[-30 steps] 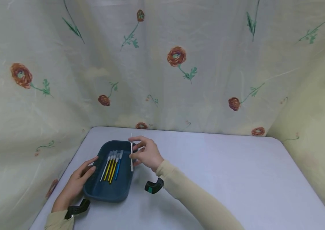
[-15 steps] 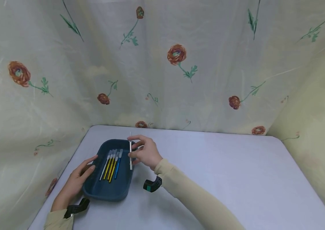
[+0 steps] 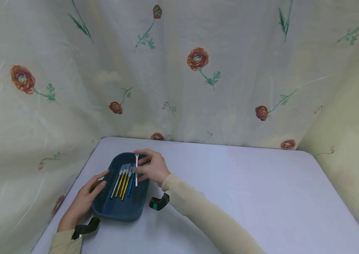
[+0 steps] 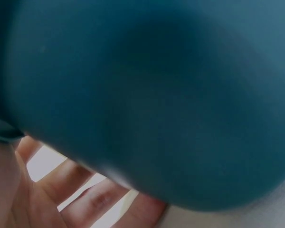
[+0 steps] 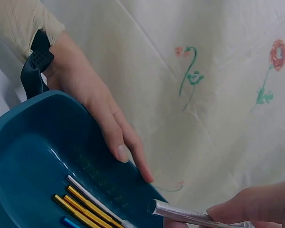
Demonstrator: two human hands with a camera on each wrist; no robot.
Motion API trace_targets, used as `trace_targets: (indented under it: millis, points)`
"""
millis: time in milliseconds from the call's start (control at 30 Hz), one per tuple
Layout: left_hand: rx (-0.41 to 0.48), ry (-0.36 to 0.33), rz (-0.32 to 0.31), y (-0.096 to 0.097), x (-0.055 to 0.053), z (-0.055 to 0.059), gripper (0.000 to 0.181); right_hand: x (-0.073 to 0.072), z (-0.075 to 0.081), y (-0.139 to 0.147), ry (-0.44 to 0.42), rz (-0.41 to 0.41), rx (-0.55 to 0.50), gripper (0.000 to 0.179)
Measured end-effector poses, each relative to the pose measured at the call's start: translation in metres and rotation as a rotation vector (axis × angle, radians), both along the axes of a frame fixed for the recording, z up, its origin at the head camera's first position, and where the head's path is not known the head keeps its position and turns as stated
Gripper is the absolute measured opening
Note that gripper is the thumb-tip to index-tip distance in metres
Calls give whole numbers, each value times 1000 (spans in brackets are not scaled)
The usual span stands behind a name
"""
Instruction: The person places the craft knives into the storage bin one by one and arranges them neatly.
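My right hand (image 3: 153,168) pinches a slim silver metal tube (image 3: 136,181) over the right side of a dark blue tray (image 3: 115,211). Close up in the right wrist view, the tube's (image 5: 175,212) round end points toward the tray. My left hand (image 3: 84,201) holds the tray's left side, thumb at the rim and other fingers along the outer wall. Inside the tray, several thin rods with clear tips lie side by side: a silver rod (image 3: 115,188), yellow rods (image 3: 123,190) and a blue rod (image 3: 130,187). The tray's outer wall (image 4: 180,109) fills most of the left wrist view.
A white-covered table (image 3: 246,190) carries the tray at its left. Behind and beside it hangs a flower-patterned curtain (image 3: 223,106). Dark straps with camera mounts sit on both wrists, the right mount (image 3: 159,202) beside the tray.
My right hand has moved left with the silver tube, bringing it closer to the rods in the tray. The left hand stays at the tray's side.
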State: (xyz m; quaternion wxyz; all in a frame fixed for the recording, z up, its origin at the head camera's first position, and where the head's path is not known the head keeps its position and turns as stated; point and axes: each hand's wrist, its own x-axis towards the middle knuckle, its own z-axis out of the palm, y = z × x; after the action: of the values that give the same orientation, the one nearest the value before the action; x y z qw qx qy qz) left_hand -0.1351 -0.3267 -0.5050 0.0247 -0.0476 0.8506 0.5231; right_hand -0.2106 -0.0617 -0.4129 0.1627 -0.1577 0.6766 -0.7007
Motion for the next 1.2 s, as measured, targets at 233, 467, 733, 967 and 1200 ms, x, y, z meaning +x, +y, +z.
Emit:
trace_targets:
  millis: [233, 467, 733, 967, 1200]
  points:
    - [-12, 7, -1, 0, 0, 0, 55, -5, -9, -16, -24, -6, -6, 55]
    - [-28, 31, -18, 1, -4, -1, 56, -5, -16, -30, -98, -7, 1, 53]
    - [-3, 4, -10, 1, -4, 4, 57, -6, -28, -46, -113, -54, 53, 55]
    - [-9, 18, -11, 0, -3, 3, 55, -6, -39, -65, -99, -98, 144, 53]
    - [-7, 24, -14, -1, -2, 1, 54, -6, -49, -77, -154, -122, 222, 52]
